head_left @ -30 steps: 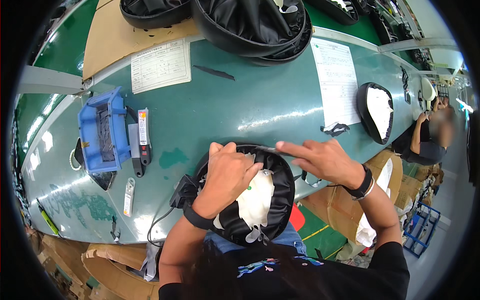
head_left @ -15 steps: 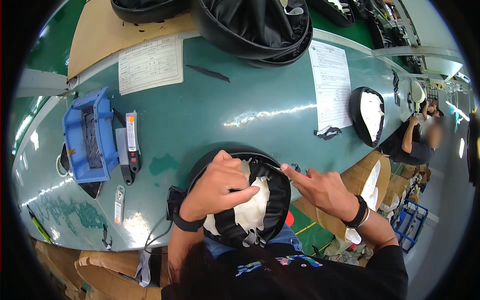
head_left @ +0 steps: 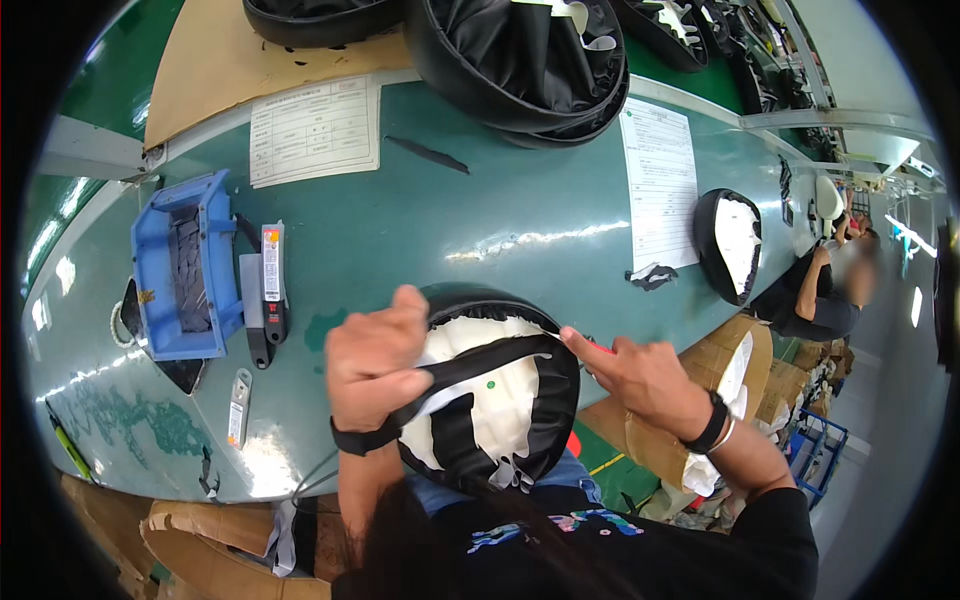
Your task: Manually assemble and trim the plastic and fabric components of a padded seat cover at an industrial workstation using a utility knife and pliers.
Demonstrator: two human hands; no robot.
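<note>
A round black leather-like cover (head_left: pixel 556 410) with white padding (head_left: pixel 505 405) inside sits in front of me at the table edge, over my lap. My left hand (head_left: pixel 375 365) is closed on the end of a black strip (head_left: pixel 490 362), which stretches across the padding to the cover's right rim. At that rim my right hand (head_left: pixel 645 380) is closed around a slim tool with a red part (head_left: pixel 600 349), its index finger laid along it. The tool's tip is too small to make out.
On the green table (head_left: pixel 540 205) at left are a blue bin (head_left: pixel 150 265) of black scraps, utility knives (head_left: pixel 268 300) and a small blade case (head_left: pixel 239 408). Stacked black covers (head_left: pixel 520 75) stand at the back. Another padded cover (head_left: pixel 728 245) lies right; a person (head_left: pixel 810 290) sits beyond.
My left hand has moved left, drawing out the black strip across the cover and baring more white padding. My right hand stays at the right rim.
</note>
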